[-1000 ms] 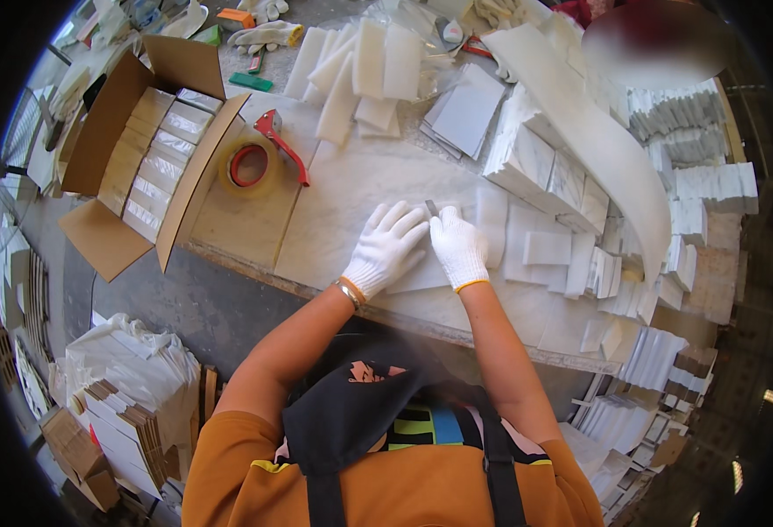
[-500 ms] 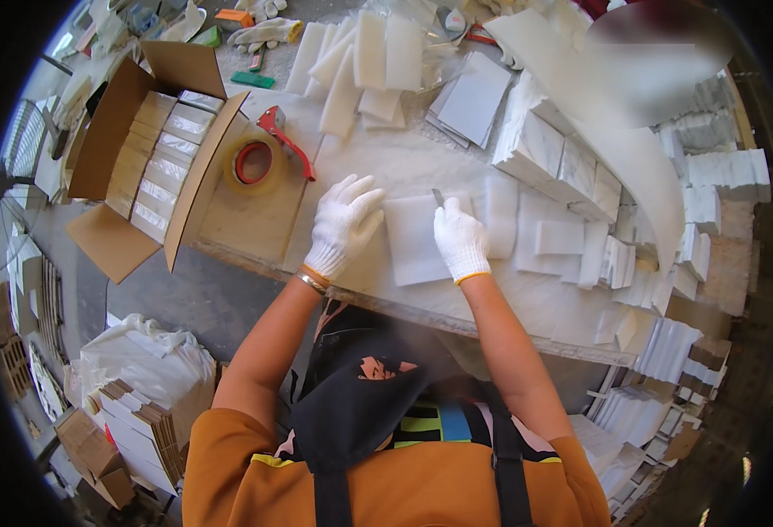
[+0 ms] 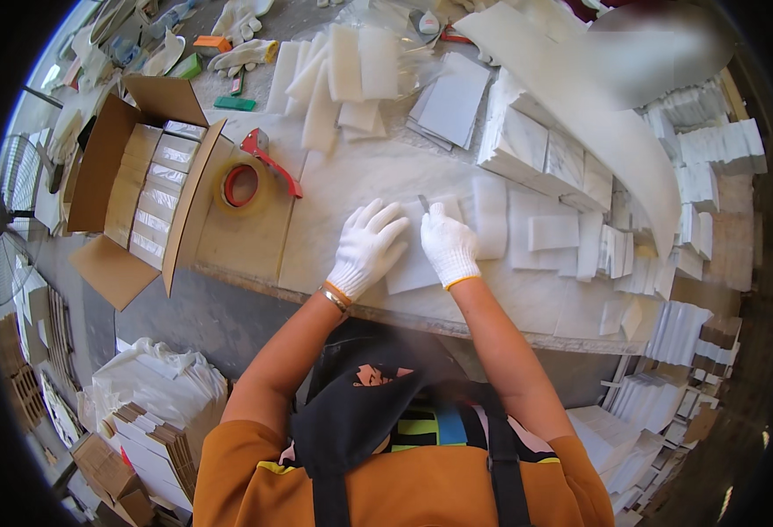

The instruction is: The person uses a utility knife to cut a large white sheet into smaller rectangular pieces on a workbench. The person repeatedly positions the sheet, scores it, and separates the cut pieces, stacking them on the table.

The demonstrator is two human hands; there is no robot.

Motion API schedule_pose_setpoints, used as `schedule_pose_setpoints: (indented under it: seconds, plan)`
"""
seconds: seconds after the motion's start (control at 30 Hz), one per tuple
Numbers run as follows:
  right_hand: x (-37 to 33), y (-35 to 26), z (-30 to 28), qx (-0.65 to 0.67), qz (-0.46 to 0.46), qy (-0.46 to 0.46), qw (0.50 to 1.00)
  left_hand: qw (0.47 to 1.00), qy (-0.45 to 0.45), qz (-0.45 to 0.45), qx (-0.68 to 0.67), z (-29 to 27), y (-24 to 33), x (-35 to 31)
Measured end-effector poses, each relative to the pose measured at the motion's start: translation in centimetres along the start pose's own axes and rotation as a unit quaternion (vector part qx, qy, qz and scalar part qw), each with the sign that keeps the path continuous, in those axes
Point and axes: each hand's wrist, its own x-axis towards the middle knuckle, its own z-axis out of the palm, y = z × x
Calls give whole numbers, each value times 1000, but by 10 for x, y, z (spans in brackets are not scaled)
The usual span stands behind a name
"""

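Note:
My right hand, in a white knit glove, is closed around a small knife whose narrow grey blade points away from me. Under it lies a square white foam sheet on the worktable. My left hand, gloved alike, rests with fingers stretched out over the sheet's left part. A folded or layered foam strip lies just right of the knife hand, and a smaller foam piece sits on another sheet beyond it. The knife's handle is hidden in my glove.
At the left stands an open cardboard box packed with wrapped pieces. Beside it are a tape roll and a red tape dispenser. Foam strips lie at the back; marble blocks line the right, with a long foam sheet over them.
My left hand has moved right, onto the foam sheet and closer to my right hand. The knife hand has shifted slightly left. The whole view has turned a little.

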Motion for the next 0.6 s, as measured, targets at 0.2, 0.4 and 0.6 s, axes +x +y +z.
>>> schedule_pose_setpoints:
  seconds: [0.2, 0.4, 0.6]
  plan:
    - [1, 8, 9, 46, -18, 46, 998, 998, -46, -6, 47, -4, 7, 0]
    - [-12, -4, -7, 45, -28, 56, 997, 997, -53, -5, 54, -2, 5, 0]
    - [-6, -8, -8, 32, -11, 3, 999, 997, -45, -8, 56, -1, 6, -2]
